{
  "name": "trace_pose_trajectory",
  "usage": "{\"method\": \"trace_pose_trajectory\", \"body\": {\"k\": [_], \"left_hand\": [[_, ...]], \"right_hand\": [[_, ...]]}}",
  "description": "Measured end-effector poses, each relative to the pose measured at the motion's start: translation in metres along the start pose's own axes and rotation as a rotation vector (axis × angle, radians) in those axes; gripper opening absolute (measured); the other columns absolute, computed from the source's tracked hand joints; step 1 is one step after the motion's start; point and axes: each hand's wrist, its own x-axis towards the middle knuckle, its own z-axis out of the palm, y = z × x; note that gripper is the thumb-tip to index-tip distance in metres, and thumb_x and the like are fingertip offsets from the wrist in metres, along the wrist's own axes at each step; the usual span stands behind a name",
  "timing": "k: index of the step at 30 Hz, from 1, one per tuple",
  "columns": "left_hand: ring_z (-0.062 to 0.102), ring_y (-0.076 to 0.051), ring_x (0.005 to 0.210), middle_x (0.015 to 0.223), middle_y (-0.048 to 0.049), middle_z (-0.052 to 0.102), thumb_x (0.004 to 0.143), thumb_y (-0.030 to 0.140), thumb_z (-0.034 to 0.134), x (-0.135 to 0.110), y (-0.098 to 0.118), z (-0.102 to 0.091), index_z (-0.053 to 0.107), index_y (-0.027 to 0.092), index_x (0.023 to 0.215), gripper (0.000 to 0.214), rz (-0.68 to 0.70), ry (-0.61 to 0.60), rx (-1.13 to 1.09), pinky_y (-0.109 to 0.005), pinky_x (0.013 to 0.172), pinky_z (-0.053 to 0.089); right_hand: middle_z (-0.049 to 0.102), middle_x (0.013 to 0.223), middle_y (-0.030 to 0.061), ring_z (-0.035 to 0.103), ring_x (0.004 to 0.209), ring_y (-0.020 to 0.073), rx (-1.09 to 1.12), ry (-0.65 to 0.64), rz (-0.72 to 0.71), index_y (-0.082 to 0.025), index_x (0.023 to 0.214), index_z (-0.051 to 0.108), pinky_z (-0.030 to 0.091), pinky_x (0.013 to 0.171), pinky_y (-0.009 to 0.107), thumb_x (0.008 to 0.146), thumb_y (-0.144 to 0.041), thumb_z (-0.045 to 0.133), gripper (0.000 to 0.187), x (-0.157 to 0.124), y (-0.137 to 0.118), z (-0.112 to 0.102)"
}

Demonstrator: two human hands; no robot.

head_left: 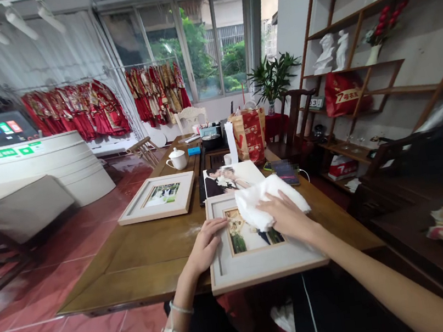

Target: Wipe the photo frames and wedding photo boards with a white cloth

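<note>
Probably partway through wiping the frame (256, 260) at the table (147, 255) edge, perhaps with more left, resting the left hand (204, 242) on it unclenched, pressing a cloth (256, 193) under the right hand (288, 216), with grip impossible to tell

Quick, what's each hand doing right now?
Left hand: open, resting on the nearer picture frame.
Right hand: open, spread over the white cloth.

Cloth (254, 194) on framed picture (261, 265).

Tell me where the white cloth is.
In the head view, the white cloth is under the right hand, spread over the far right part of the nearer picture frame.
</note>
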Motion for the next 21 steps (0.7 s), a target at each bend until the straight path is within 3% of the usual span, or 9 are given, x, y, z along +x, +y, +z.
{"method": "trace_pose_trajectory", "body": {"k": [4, 8, 11, 15, 18, 21], "left_hand": [[0.048, -0.025, 0.117, 0.123, -0.0079, 0.06, 0.084, 0.015, 0.043, 0.001, -0.001, 0.001, 0.062, 0.022, 0.116, 0.038, -0.006, 0.006, -0.009, -0.048, 0.104, 0.031], [0.047, -0.025, 0.117, 0.123, -0.0069, 0.06, 0.084, 0.015, 0.043, 0.001, 0.001, 0.002, 0.062, 0.022, 0.115, 0.038, -0.023, 0.004, -0.017, -0.048, 0.104, 0.031], [0.048, -0.025, 0.117, 0.122, -0.0068, 0.061, 0.084, 0.015, 0.043, 0.002, 0.002, 0.001, 0.063, 0.022, 0.115, 0.038, -0.024, 0.003, -0.018, -0.048, 0.103, 0.031], [0.049, -0.024, 0.115, 0.121, -0.007, 0.062, 0.084, 0.016, 0.042, 0.002, 0.001, 0.001, 0.063, 0.022, 0.114, 0.037, -0.001, -0.002, -0.021, -0.047, 0.102, 0.033], [0.049, -0.024, 0.114, 0.119, -0.0075, 0.063, 0.084, 0.016, 0.043, 0.002, 0.001, 0.0, 0.065, 0.021, 0.111, 0.035, -0.012, -0.002, -0.015, -0.046, 0.101, 0.034], [0.049, -0.024, 0.113, 0.118, -0.0071, 0.063, 0.085, 0.018, 0.043, 0.002, 0.003, 0.0, 0.065, 0.022, 0.111, 0.034, -0.021, -0.001, -0.007, -0.046, 0.101, 0.034]], "right_hand": [[0.06, 0.124, 0.0067, 0.04, 0.127, 0.0247, 0.135, -0.129, -0.091, -0.02, 0.119, 0.06, 0.021, 0.109, 0.043, 0.067, -0.003, 0.045, 0.056, -0.056, -0.015, -0.021], [0.063, 0.119, -0.0003, 0.054, 0.113, 0.0229, 0.26, -0.204, -0.075, -0.031, 0.113, 0.063, 0.036, 0.098, 0.035, 0.073, -0.009, 0.046, 0.049, -0.09, -0.007, -0.045], [0.062, 0.122, -0.0007, 0.053, 0.115, 0.0239, 0.224, -0.132, -0.019, -0.031, 0.113, 0.063, 0.036, 0.099, 0.037, 0.072, -0.009, 0.046, 0.049, -0.077, 0.01, -0.041], [0.056, 0.129, 0.0036, 0.036, 0.13, 0.0257, 0.061, 0.031, 0.057, -0.024, 0.121, 0.057, 0.016, 0.109, 0.05, 0.072, -0.007, 0.044, 0.054, -0.028, 0.026, -0.013], [0.053, 0.133, 0.0074, 0.029, 0.133, 0.029, -0.049, 0.102, 0.076, -0.021, 0.125, 0.054, 0.005, 0.107, 0.059, 0.071, -0.007, 0.046, 0.056, -0.001, 0.025, 0.005], [0.053, 0.132, 0.0106, 0.03, 0.133, 0.0284, -0.066, 0.101, 0.038, -0.017, 0.121, 0.057, 0.004, 0.108, 0.057, 0.067, -0.003, 0.046, 0.057, 0.0, 0.014, 0.009]]}}
